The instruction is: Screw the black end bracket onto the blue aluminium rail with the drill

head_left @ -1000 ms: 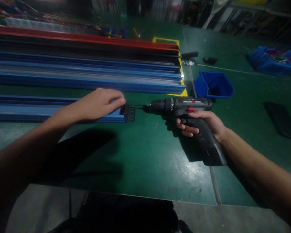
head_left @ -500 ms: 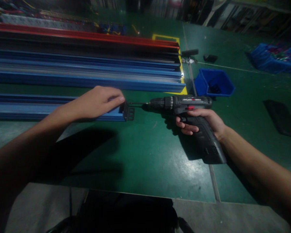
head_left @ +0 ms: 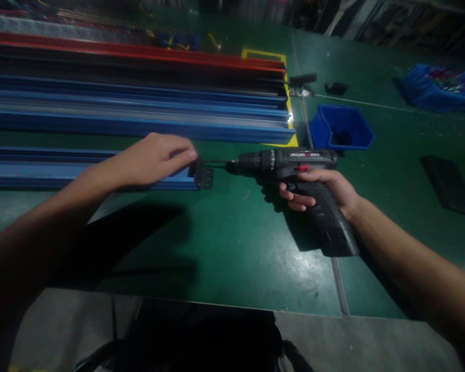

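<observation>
My right grip [head_left: 339,188] holds the drill [head_left: 306,158]; my left grip [head_left: 153,157] has the bracket [head_left: 206,179] at its fingertips, pinch unclear. If I tilt, the bit [head_left: 217,161] could skid into them.

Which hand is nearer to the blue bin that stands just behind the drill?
Right. The right hand holds the drill, nearer side of the bin; the left hand is farther, at the blue rail end.

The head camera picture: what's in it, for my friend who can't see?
A right hand aims a black drill at a black bracket on the end of a blue rail, where the left hand rests. Other rails, blue and red, lie on the green table.
</observation>
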Demonstrator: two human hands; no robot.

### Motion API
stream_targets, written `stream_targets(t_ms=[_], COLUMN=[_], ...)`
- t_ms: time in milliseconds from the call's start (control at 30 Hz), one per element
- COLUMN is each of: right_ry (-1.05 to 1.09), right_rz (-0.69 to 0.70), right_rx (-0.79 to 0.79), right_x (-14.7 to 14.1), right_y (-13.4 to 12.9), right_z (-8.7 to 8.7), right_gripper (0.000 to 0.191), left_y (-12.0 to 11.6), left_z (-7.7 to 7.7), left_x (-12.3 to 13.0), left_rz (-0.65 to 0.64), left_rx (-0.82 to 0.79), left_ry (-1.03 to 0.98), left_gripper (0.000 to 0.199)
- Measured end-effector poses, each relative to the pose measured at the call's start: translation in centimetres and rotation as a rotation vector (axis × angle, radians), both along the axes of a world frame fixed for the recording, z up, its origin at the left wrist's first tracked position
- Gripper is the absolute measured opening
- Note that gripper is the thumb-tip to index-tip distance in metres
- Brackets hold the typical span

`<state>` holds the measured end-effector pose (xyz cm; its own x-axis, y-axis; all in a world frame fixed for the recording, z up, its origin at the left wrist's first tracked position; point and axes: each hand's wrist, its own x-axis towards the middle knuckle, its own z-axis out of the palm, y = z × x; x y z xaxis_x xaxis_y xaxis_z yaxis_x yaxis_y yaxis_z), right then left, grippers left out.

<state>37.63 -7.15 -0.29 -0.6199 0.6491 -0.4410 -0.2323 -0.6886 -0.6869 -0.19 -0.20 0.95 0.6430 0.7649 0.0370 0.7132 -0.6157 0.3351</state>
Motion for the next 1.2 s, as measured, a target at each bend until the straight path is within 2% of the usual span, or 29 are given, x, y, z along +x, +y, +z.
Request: stream_targets(t_ms=[1200], right_ry=[0.088], right_rz=[0.002], right_rx=[-0.013], right_x=[0.15], right_y=[0.12], right_z=[-0.56], right_gripper=[0.027], left_y=[-0.03], left_z=[-0.04], left_x=[0.13], left_rz=[-0.005], left_rx=[-0.001], left_ry=[0.018], left_gripper=[0.047])
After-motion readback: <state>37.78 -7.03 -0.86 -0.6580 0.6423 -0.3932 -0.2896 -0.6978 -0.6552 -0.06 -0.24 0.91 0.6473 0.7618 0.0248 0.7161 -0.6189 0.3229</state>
